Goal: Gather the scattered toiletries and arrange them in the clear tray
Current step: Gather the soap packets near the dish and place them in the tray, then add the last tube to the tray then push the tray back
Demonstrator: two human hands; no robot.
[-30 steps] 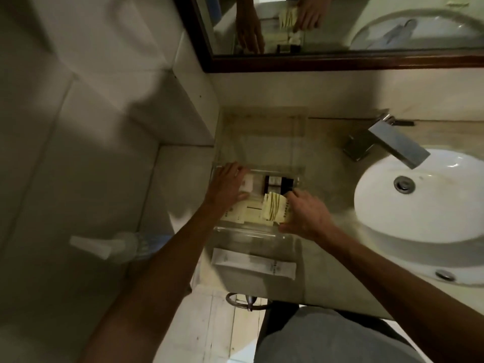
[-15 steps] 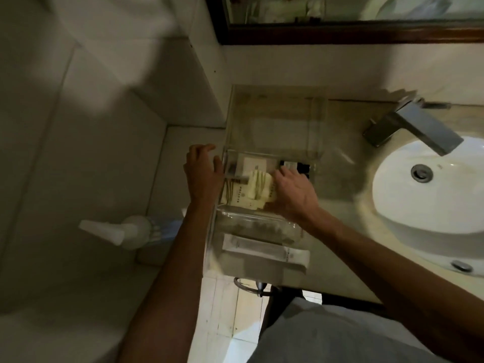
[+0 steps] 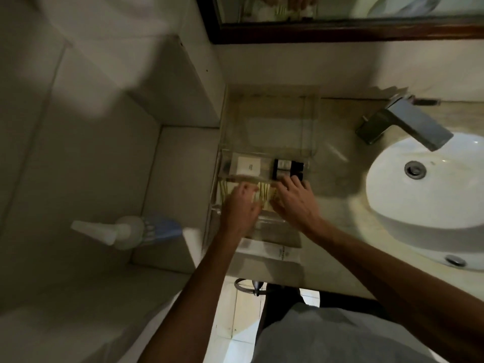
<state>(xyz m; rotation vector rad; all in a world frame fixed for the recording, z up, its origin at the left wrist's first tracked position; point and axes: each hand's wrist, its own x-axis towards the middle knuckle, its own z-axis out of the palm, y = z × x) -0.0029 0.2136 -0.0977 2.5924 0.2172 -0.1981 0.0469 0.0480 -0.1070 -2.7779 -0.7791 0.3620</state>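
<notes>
Left hand [image 3: 241,205] now over from tray edge onto striped cream packets [image 3: 263,193] in clear plastic tray [image 3: 311,121], grip can't tell, right hand [image 3: 294,203] fingers spread flat beside, black-capped mini bottles [image 3: 286,169] just beyond.

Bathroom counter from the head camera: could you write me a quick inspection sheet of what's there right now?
Surface: pale stone counter, dim light, picture blurred.
Job's things: clear tray at the counter's left end; inside, a white square packet and dark small bottles; striped pale packets under the hands; a long white sachet lies on the counter's near edge, outside the tray.
Clutter: pump bottle on the ledge to the left.
Hands: left hand and right hand both over the striped packets; grip too blurred to judge.
Cables: nothing seen.
Surroundings: white basin, metal faucet, framed mirror, tiled walls.
</notes>
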